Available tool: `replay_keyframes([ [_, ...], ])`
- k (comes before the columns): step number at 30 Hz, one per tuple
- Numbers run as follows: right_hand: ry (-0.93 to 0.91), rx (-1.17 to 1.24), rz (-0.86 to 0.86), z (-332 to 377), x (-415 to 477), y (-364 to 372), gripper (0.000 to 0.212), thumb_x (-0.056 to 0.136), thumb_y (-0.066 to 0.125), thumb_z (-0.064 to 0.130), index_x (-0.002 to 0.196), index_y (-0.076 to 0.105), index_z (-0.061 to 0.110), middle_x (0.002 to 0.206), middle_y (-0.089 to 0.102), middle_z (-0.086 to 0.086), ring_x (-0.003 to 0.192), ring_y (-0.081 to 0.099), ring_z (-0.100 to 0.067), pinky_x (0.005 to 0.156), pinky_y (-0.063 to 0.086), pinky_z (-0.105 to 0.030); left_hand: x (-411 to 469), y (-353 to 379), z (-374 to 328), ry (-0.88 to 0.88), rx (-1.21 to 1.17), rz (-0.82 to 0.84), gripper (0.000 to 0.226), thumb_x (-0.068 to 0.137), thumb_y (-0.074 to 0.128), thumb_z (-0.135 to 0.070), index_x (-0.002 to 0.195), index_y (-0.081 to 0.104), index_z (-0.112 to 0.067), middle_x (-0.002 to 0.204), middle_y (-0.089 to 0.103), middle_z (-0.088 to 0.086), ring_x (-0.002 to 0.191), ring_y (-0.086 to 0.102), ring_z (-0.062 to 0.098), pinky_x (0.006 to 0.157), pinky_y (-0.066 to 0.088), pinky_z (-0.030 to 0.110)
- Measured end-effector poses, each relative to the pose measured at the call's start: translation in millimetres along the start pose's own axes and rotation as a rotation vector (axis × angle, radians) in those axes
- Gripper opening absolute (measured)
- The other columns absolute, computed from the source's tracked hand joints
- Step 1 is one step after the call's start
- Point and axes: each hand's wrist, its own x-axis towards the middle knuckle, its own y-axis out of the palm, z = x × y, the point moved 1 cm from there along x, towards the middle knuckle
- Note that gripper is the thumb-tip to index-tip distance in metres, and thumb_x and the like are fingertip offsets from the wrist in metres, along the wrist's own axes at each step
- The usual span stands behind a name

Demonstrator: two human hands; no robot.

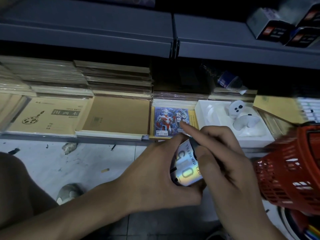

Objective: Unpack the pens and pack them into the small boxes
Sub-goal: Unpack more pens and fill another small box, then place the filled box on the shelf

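A small shiny holographic box point(186, 166) printed "GEL INK REFILL" sits between both hands, low in the middle of the view. My left hand point(161, 172) grips it from the left and below, fingers curled round its edge. My right hand point(223, 158) holds it from the right, thumb on its face, index finger stretched out toward the shelf. A dark pen-like object point(194, 144) shows at the box's top, under my right fingers. Whether pens are inside the box is hidden.
A red plastic basket point(290, 167) stands at the right. The low shelf ahead holds stacks of brown notebooks point(52, 116), a colourful card pack point(170, 121) and a white tray point(216, 134) with white controllers point(242, 116). A grey shelf runs overhead. A shoe point(69, 192) rests on the floor.
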Motion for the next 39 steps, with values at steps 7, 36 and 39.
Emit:
replay_keyframes([
  [7, -0.063, -0.366, 0.083, -9, -2, -1, 0.049, 0.105, 0.030, 0.049, 0.146, 0.054, 0.041, 0.122, 0.043, 0.018, 0.119, 0.052, -0.014, 0.091, 0.042, -0.021, 1, 4, 14, -0.077, -0.062, 0.048, 0.039, 0.073, 0.082, -0.026, 0.101, 0.056, -0.023, 0.083, 0.068, -0.010, 0.080, 0.070, 0.009, 0.067, 0.056, 0.040],
  [36, 0.133, 0.115, -0.016, -6, 18, -31, 0.031, 0.108, 0.050, 0.028, 0.130, 0.071, 0.034, 0.125, 0.070, 0.022, 0.118, 0.062, 0.008, 0.096, 0.053, -0.019, 32, 12, -10, -0.288, -0.350, -0.050, 0.049, 0.088, 0.070, -0.057, 0.131, 0.047, -0.056, 0.118, 0.072, -0.010, 0.106, 0.071, 0.010, 0.103, 0.053, 0.044],
  [39, 0.220, 0.250, -0.066, -6, 14, -41, 0.044, 0.103, 0.059, 0.036, 0.146, 0.054, 0.037, 0.130, 0.068, 0.016, 0.120, 0.064, 0.001, 0.104, 0.053, -0.032, 37, 7, -23, -0.268, -0.400, -0.063, 0.033, 0.097, 0.062, -0.053, 0.128, 0.053, -0.055, 0.122, 0.071, -0.010, 0.109, 0.071, 0.013, 0.098, 0.055, 0.039],
])
